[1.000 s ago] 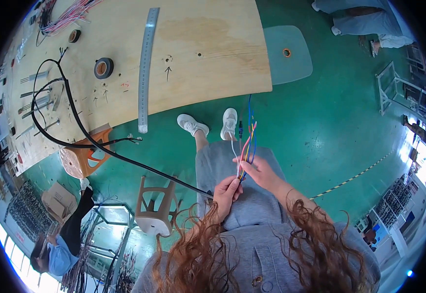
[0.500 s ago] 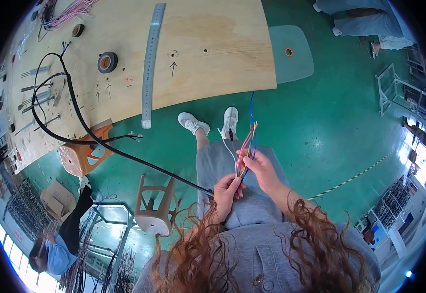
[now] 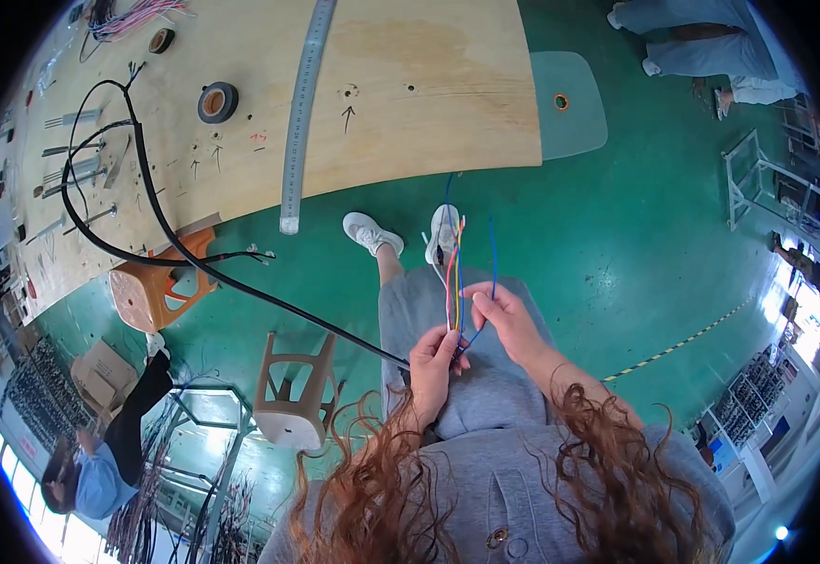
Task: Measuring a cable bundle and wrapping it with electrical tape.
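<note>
The left hand (image 3: pixel 432 368) was curled shut around the end of a thick black cable (image 3: pixel 194 268), where a bunch of thin coloured wires (image 3: pixel 455 273) in red, orange, yellow and blue fanned out. From that hand the wires rose towards 12 o'clock, passing over the grey trouser legs (image 3: pixel 419 310) and ending near the 2 white trainers (image 3: pixel 369 231) on the green floor (image 3: pixel 617 244). The right hand (image 3: pixel 507 320) sat just beside the left one, at its 2 o'clock, with thumb and forefinger pinched on 1 blue wire (image 3: pixel 493 258) drawn a little apart from the rest; its other fingers were loosely bent. The black cable ran away from the left hand towards 10 o'clock, crossed the floor above a brown plastic stool (image 3: pixel 292 395), and climbed onto the pale plywood worktop (image 3: pixel 410 122), where it looped in wide curves. On that worktop lay a long grey metal ruler (image 3: pixel 302 113) at 11 o'clock from the hands, and a roll of black tape (image 3: pixel 217 101) further left. An orange plastic stool (image 3: pixel 151 291) stood under the worktop's edge. Another person in a blue top (image 3: pixel 90 470) sat at 8 o'clock.
</note>
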`<state>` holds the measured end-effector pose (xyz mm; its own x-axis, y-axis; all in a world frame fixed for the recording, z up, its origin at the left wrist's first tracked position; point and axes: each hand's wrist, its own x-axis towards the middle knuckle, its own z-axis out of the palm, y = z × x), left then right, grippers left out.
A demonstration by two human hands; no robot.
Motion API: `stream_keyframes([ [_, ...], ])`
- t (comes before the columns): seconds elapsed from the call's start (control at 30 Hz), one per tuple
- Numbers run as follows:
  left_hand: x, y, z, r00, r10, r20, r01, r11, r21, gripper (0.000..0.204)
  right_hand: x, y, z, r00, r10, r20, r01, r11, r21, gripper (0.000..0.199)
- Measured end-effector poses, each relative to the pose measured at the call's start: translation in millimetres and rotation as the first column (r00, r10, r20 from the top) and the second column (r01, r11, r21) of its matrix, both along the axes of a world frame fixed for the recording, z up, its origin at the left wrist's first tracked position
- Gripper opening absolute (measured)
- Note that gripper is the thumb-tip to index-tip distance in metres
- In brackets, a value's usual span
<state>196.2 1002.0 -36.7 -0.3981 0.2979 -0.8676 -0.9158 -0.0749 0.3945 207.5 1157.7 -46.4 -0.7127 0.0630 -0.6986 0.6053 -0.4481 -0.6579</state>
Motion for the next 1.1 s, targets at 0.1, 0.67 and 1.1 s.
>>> stream_keyframes([
  [0.1,0,0,2,1.000,-0.005,-0.018,0.005,1.000,0.016,0.019,-1,-6,2,0.999,-0.026,0.034,0.027,0.999,-0.036,0.020],
  [0.67,-3,0,-2,0.998,-0.028,0.061,0.022,0.995,0.100,0.020,-18,-10,7,0.998,-0.059,-0.002,0.059,0.996,0.068,0.018],
  [1.1,-28,-8,-14,0.928,0.100,0.360,-0.300,0.772,0.560,0.070,-26,11,-8,0.984,0.086,0.159,-0.084,0.996,-0.017,0.019],
])
